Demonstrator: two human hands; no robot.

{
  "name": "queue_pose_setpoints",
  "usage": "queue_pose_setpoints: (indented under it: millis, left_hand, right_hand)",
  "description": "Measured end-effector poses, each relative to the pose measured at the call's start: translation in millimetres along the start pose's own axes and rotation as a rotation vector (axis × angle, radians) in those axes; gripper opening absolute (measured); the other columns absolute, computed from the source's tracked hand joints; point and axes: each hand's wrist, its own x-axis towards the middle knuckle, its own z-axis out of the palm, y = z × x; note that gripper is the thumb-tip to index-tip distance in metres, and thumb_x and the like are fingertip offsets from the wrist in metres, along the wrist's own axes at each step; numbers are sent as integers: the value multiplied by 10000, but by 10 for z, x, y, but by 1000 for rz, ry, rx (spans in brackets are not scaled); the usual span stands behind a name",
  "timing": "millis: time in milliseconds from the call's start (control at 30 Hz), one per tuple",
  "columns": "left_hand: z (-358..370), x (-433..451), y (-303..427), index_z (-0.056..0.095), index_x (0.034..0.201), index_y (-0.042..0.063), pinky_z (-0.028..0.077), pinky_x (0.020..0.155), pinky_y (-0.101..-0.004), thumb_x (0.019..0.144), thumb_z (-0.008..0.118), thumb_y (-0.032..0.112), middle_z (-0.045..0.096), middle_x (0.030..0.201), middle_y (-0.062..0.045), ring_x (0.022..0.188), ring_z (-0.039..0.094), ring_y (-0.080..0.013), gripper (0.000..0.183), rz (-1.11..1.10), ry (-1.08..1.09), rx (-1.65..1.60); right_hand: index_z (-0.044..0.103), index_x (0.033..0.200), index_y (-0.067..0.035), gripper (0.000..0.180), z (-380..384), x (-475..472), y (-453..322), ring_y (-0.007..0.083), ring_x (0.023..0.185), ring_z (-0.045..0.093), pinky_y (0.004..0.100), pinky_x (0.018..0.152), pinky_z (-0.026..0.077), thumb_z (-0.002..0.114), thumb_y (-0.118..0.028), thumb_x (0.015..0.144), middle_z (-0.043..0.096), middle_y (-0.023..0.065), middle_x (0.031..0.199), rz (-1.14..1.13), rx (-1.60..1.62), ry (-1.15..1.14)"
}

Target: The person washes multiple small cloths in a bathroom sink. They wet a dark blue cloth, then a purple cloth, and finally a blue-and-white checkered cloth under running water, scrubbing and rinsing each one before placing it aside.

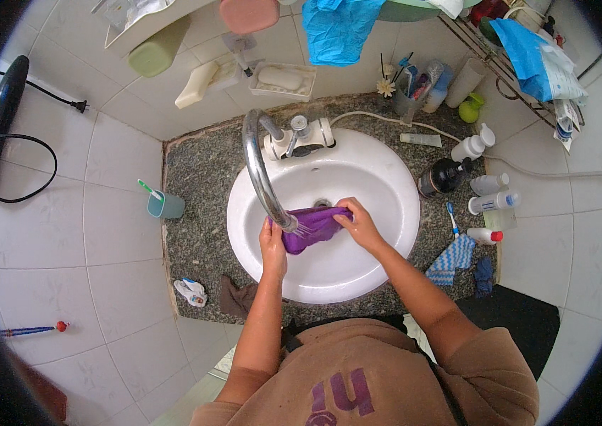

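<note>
Both hands stretch a purple cloth over the white oval sink basin. At the cloth's left end, my left hand grips the edge, its fingers partly hidden behind the faucet's mouth. My right hand pinches the upper right corner between thumb and fingers. Water streams from the curved chrome faucet spout onto the middle of the cloth. Just beyond the cloth's upper edge, the drain is partly visible. A faucet lever stands on the white faucet base at the back of the sink.
The speckled granite counter carries a teal cup with a toothbrush at left. A brown cloth lies near the front edge. On the right stand a black pump bottle, several white bottles, and a striped blue cloth.
</note>
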Motion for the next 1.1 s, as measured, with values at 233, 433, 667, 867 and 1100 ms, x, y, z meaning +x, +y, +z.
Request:
queue_pose_setpoints:
  millis: [233, 433, 667, 867, 1100]
  left_hand:
    - [12, 21, 207, 464, 985, 18, 452, 729, -299, 857, 399, 196, 526, 898, -66, 822, 528, -161, 229, -136, -42, -164]
    - [-107, 4, 98, 430, 1033, 26, 471, 743, -342, 866, 371, 204, 525, 951, -94, 867, 541, -186, 251, -368, -123, -421]
    - [-5, -25, 37, 412, 1055, 35, 470, 684, -300, 862, 384, 198, 527, 930, -81, 817, 545, -165, 254, -369, -139, -225]
    - [-293, 144, 75, 410, 1092, 4, 469, 579, -265, 846, 414, 165, 544, 901, -69, 750, 552, -135, 295, -200, 5, 219]
    - [-8, -143, 154, 446, 1033, 38, 427, 571, -225, 860, 384, 228, 523, 913, -63, 737, 528, -111, 264, -321, -129, -49]
  right_hand:
    - [501, 811, -29, 248, -186, 25, -140, 105, 646, 476, 244, 601, 387, 641, -205, 705, 519, 38, 678, 271, -76, -276]
    - [565, 731, -37, 256, -463, 129, -93, 91, 591, 470, 240, 554, 377, 622, -286, 717, 530, 6, 632, 358, -77, -587]
    - [489, 1007, -39, 208, -673, 46, -290, 105, 789, 518, 239, 675, 438, 496, -111, 813, 554, 41, 890, 632, 850, -283]
    - [529, 905, 1, 181, -836, 48, 94, 107, 725, 528, 223, 654, 430, 563, -106, 763, 567, 49, 817, 697, 238, -399]
    - [472, 1013, 20, 380, 3, -50, -310, 175, 822, 537, 279, 736, 425, 600, -216, 744, 563, 133, 911, 508, 503, -335]
